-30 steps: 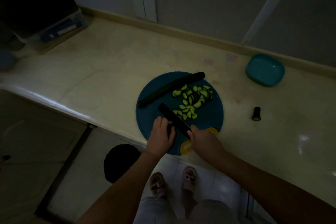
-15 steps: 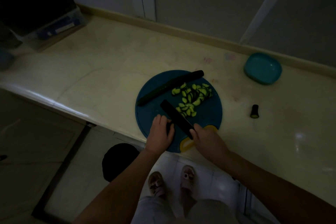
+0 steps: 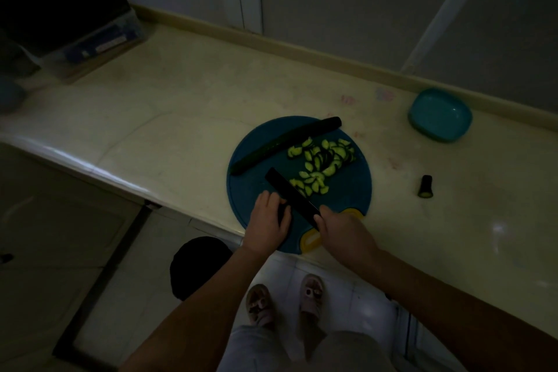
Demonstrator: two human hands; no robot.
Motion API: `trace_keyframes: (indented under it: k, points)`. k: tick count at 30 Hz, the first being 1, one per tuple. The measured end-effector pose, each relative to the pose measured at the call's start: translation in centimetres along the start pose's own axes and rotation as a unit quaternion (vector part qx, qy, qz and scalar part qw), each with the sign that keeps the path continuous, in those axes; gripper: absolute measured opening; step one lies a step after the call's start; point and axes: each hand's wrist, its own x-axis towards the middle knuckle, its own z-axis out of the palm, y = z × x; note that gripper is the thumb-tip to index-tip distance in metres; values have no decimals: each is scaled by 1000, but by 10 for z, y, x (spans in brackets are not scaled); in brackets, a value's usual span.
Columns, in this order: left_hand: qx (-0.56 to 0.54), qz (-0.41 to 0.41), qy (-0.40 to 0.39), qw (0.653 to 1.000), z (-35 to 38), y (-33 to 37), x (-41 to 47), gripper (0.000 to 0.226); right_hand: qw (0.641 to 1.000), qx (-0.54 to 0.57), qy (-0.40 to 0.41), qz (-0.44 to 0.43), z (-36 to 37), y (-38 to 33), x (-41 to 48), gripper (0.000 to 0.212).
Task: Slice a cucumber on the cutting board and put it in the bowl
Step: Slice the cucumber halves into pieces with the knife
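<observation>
Both bare forearms reach in from below and draw close together. The left hand (image 3: 268, 220) sits knuckles-up, fingers curled over a cucumber piece (image 3: 283, 214). Just beside it, the right hand (image 3: 341, 232) wraps round the handle of the knife (image 3: 290, 192).

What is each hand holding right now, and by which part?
The right hand grips the knife by its handle. The left hand curls over a dark cucumber piece beside the blade; which part cannot be told.

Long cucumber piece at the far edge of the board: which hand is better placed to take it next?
Left. The left hand is nearer to the long cucumber piece and carries no tool; the right hand grips the knife.
</observation>
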Motion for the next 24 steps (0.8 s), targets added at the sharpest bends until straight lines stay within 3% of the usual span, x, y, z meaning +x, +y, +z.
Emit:
trace_keyframes:
  k: [24]
  points:
    - [-2,8,-17,1000,-5,0,-3,9,998,9,29,53,1,11,0,29]
